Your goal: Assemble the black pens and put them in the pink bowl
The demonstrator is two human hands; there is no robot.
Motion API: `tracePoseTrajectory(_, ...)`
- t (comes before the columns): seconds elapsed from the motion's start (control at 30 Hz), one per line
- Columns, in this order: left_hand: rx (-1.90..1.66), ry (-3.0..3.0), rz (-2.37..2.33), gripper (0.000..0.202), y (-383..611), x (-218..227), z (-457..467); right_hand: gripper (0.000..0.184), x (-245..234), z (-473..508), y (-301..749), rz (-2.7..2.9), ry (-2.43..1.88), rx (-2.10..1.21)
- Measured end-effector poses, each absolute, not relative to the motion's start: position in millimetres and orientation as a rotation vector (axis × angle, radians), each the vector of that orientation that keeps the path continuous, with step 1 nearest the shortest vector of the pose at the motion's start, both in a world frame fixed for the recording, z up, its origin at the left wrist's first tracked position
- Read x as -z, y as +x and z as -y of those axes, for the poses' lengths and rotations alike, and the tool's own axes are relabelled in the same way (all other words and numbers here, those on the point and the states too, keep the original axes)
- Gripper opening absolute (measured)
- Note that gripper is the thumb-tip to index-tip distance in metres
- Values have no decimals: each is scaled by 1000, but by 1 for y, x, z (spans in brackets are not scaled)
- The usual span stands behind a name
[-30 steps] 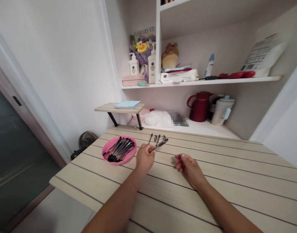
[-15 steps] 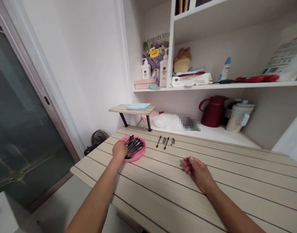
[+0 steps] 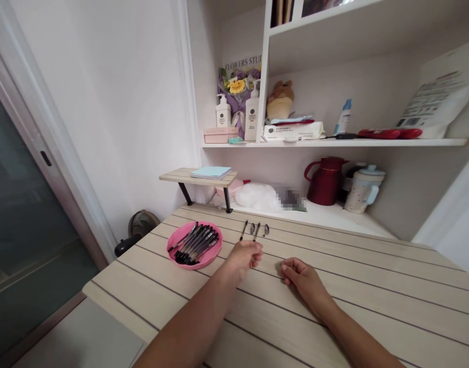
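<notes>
My left hand [image 3: 247, 256] is closed over the table, just in front of a short row of small items. Whatever its fingers may hold is hidden. That row has two black pens, the left one [image 3: 243, 230] and the right one [image 3: 256, 231], alternating with two small dark shiny oval things, one [image 3: 252, 228] between the pens and another [image 3: 266, 230] at the right end. The left hand covers the right pen's lower end. My right hand [image 3: 301, 278] rests on the table to the right, fingers curled in, with nothing visible in them. Several black pens [image 3: 196, 243] lie in a pink plate [image 3: 172, 240] to the left.
The slatted table [image 3: 150, 286] runs below a white shelf [image 3: 334, 143]. A small raised stand [image 3: 173, 176] with light blue paper [image 3: 211, 172] is at the back left. Behind the table are a white plastic bag [image 3: 257, 197], a dark red jug [image 3: 325, 181] and a tumbler [image 3: 362, 189].
My left hand has left the pink plate and moved right, in front of the row of pens and oval things. The right hand's fingers are curled in more. The camera view has shifted slightly.
</notes>
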State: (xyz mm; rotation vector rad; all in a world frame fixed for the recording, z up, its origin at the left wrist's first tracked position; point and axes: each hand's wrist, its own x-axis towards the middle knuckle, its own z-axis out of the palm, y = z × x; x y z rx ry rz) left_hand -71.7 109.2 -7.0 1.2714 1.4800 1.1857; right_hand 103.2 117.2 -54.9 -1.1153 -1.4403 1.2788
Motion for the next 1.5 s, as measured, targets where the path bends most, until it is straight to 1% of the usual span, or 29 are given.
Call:
tracePoseTrajectory(0.1,-1224,1145,-1389,19,-61,27,-112,21,45,-136,98,1754,-1357,-990)
tracePoseTrajectory(0.2,-1282,1076,-1356,15,-61,40,-112,22,30,-159,81,1910,-1535,-675)
tracePoseTrajectory(0.37,-1446,1010,-1373,12,-67,47,-119,26,15,-187,32,1938,-1711,-518)
tracePoseTrajectory(0.53,-1578,924,-1363,17,-71,46,-124,22,11,-199,10,1937,-1846,-481)
tracePoseTrajectory(0.63,-1612,876,-1331,20,-71,43,-124,27,9,-192,16,1939,-1848,-488)
tracePoseTrajectory(0.77,-1590,806,-1168,27,-70,36,-119,33,14,-154,27,2036,-1681,-503)
tracePoseTrajectory(0.9,-1492,685,-979,32,-69,34,-113,26,20,-120,41,2208,-1300,-584)
tracePoseTrajectory(0.97,-1470,618,-969,31,-69,34,-112,26,19,-123,50,2207,-1227,-604)
tracePoseTrajectory(1.03,-1460,580,-1010,29,-69,33,-111,26,15,-140,59,2088,-1376,-556)
tracePoseTrajectory(1.1,-1456,587,-1066,28,-70,32,-111,18,12,-163,64,1943,-1551,-482)
tracePoseTrajectory(1.17,-1455,609,-1110,28,-71,30,-112,12,10,-185,61,1867,-1636,-449)
tracePoseTrajectory(1.23,-1452,633,-1124,30,-71,30,-112,16,11,-200,51,1824,-1685,-439)
tracePoseTrajectory(1.33,-1440,668,-1147,30,-72,31,-113,30,15,-212,32,1772,-1745,-447)
tracePoseTrajectory(1.5,-1402,747,-1190,30,-73,33,-115,27,22,-215,22,1702,-1762,-529)
